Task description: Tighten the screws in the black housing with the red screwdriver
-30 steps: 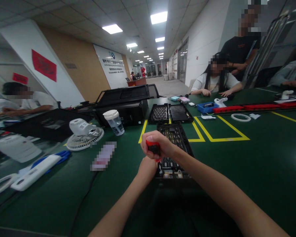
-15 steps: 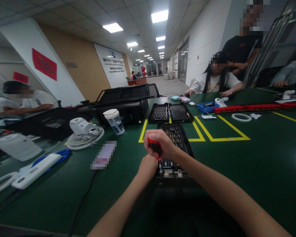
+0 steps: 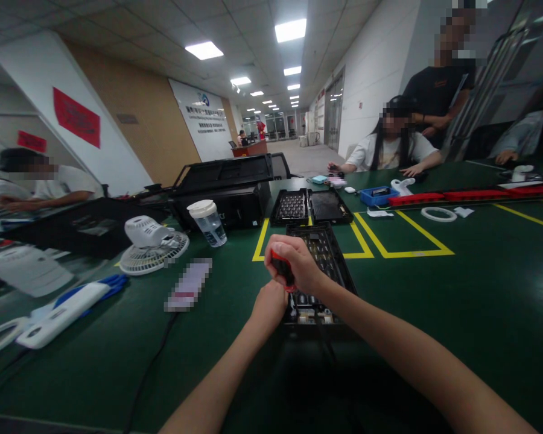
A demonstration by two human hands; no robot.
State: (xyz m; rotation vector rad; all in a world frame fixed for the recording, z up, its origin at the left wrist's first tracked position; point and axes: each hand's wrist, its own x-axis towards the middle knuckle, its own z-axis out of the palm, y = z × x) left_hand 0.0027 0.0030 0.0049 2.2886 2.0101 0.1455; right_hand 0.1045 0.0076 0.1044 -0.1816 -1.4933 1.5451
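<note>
My right hand (image 3: 294, 264) is closed in a fist round the red and black handle of a screwdriver (image 3: 282, 269), held upright over the near end of a black tray of small parts (image 3: 326, 250). Just below it, my left hand (image 3: 268, 304) is curled at the tool's lower end, at the tray's near left corner; its fingers are hidden from me. A second black tray, open in two halves (image 3: 311, 207), lies farther back.
A clear cup with a white lid (image 3: 207, 223), a small white fan (image 3: 151, 244), a black printer (image 3: 226, 190) and white devices (image 3: 63, 307) stand to the left on the green table (image 3: 457, 289). Other people sit at the far right and far left. Yellow lines mark a box.
My right hand has shifted slightly right on the screwdriver handle, and the view has drifted a little; the left hand stays at the tool's lower end.
</note>
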